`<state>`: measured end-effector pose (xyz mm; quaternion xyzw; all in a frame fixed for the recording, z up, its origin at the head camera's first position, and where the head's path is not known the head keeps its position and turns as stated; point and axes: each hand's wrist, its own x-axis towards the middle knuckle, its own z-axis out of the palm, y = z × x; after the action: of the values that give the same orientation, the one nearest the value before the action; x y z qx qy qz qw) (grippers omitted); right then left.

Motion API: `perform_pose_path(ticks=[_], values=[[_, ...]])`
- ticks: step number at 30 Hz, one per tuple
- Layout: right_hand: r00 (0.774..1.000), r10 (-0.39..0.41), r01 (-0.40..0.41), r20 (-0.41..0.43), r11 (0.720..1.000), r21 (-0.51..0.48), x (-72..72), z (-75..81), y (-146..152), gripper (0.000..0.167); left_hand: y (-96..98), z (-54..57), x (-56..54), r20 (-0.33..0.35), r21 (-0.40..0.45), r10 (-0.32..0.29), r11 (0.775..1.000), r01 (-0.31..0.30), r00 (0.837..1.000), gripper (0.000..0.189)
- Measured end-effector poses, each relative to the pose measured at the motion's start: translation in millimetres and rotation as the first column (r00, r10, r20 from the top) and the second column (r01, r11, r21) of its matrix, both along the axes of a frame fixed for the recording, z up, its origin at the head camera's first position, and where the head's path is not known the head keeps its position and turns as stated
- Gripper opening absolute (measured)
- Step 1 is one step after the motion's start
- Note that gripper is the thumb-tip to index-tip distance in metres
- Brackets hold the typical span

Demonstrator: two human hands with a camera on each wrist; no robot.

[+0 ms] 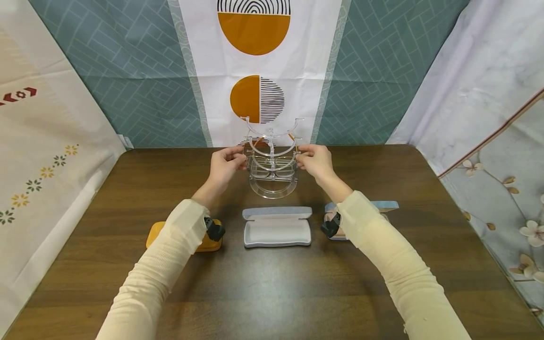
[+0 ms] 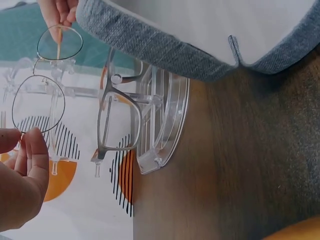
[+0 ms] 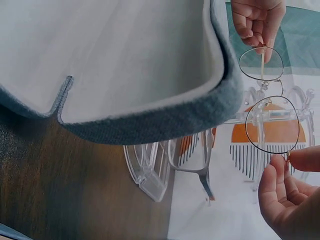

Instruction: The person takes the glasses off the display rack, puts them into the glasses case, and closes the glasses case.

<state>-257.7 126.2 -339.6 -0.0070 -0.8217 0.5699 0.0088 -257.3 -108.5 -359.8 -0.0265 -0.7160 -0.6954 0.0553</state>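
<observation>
My left hand and right hand are raised on either side of a clear tiered eyeglasses stand. Between them they hold thin wire-rimmed eyeglasses. The left fingers pinch one end of the frame near the hinge, the right fingers the other, as both wrist views show. The round lenses are in front of the stand's upper part; whether the frame touches the stand I cannot tell. A grey-framed pair of eyeglasses sits on a lower tier.
An open grey glasses case lies in front of the stand. Under the left forearm is a yellow case, partly hidden. A light-blue open case is half covered by the right sleeve. Patterned cloth hangs behind the table.
</observation>
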Motion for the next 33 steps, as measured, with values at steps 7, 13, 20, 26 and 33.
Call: perform_pose_path(ticks=[7, 13, 20, 26, 33], values=[[1.000, 0.012, -0.012, -0.014, 1.000, -0.015, 5.8, 3.0, 0.0, 0.034, -1.4, -0.1, 4.2, -0.018, 0.017, 0.003, 1.000, -0.003, 1.000, 0.030], [1.000, 0.010, -0.010, -0.006, 1.000, -0.029, 8.9, 2.7, 0.6, 0.034, -1.9, 1.2, 10.0, -0.006, 0.019, -0.005, 1.000, 0.005, 1.000, 0.031], [1.000, 0.014, -0.014, 0.001, 0.997, -0.070, 15.2, 3.5, 0.4, 0.033, -1.4, -0.3, 16.4, -0.003, 0.054, 0.007, 0.999, -0.007, 1.000, 0.030], [0.999, 0.027, -0.025, 0.019, 0.995, -0.100, 20.2, 3.8, 1.9, 0.033, -0.6, -0.9, 20.9, -0.012, 0.084, 0.000, 0.996, 0.001, 1.000, 0.031], [0.999, 0.033, -0.030, 0.021, 0.990, -0.139, 26.1, 2.6, 2.8, 0.033, 0.0, -1.6, 26.4, -0.009, 0.101, -0.005, 0.995, 0.005, 1.000, 0.032]])
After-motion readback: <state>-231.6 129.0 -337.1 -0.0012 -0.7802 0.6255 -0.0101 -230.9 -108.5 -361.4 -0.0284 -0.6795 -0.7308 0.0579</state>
